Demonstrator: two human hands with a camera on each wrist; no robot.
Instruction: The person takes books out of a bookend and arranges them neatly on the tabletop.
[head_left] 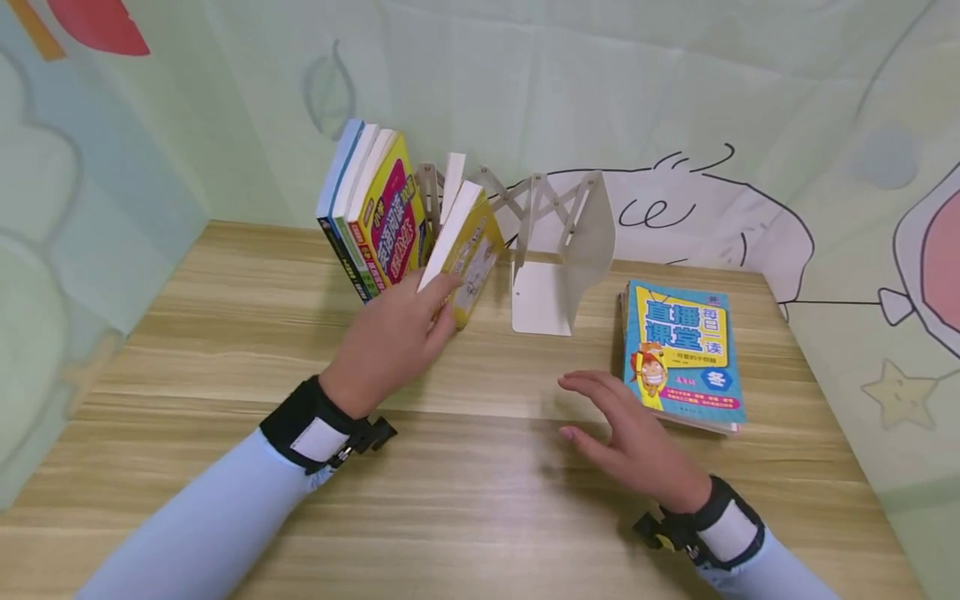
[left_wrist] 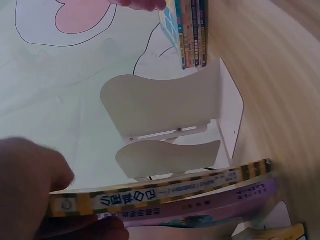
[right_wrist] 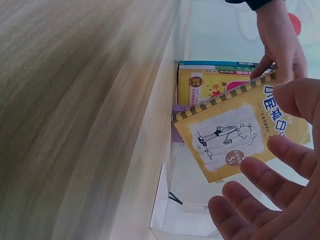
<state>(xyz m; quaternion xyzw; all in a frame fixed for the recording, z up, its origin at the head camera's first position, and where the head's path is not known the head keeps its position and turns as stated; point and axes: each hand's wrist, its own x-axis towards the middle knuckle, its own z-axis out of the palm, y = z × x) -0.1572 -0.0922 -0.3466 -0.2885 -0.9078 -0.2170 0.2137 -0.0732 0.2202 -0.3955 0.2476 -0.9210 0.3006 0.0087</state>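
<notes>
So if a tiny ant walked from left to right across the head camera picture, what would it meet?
Red printed shape, standing books, yellow book gripped by the left hand, white bookend end panel, blue-topped book stack, printed star.

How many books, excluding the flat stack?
5 visible: blue book, green-spined book, pink-yellow book standing left; purple book beside yellow book in left hand. More may be hidden.

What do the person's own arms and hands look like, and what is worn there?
The left hand and right hand are bare. Both arms wear pale blue sleeves and black wrist straps, each with a whitish rectangular patch and small black device.
</notes>
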